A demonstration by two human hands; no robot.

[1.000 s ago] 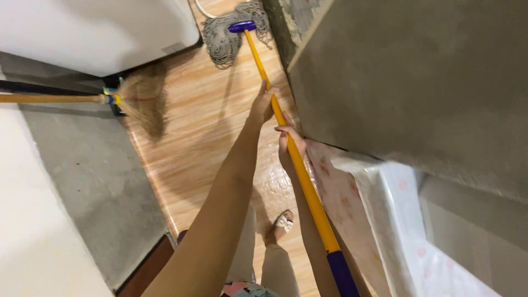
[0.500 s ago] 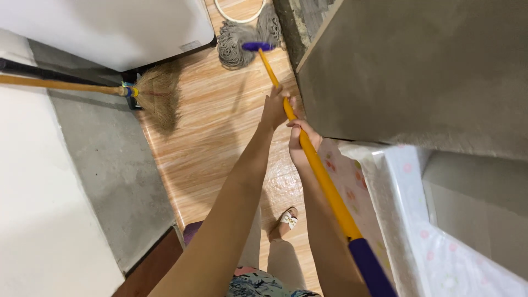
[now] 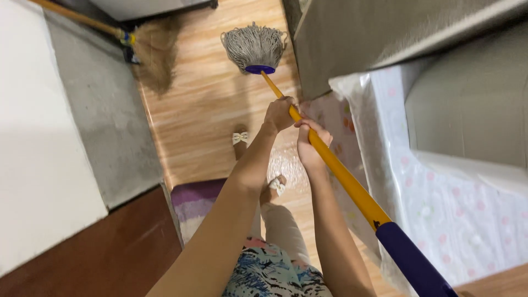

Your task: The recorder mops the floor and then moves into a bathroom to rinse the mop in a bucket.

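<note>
Pulled nearer, the mop head (image 3: pixel 254 47) is dragging across the floor (image 3: pixel 203 115); left hand (image 3: pixel 279 114) and right hand (image 3: pixel 311 144) are both wrapping tightly around the yellow handle (image 3: pixel 341 176) for leverage.

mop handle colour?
Yellow-orange mop handle, with a dark purple grip at the near end; clear in the head view.

No packages, labels, signs or screens visible anywhere in head view.
</note>
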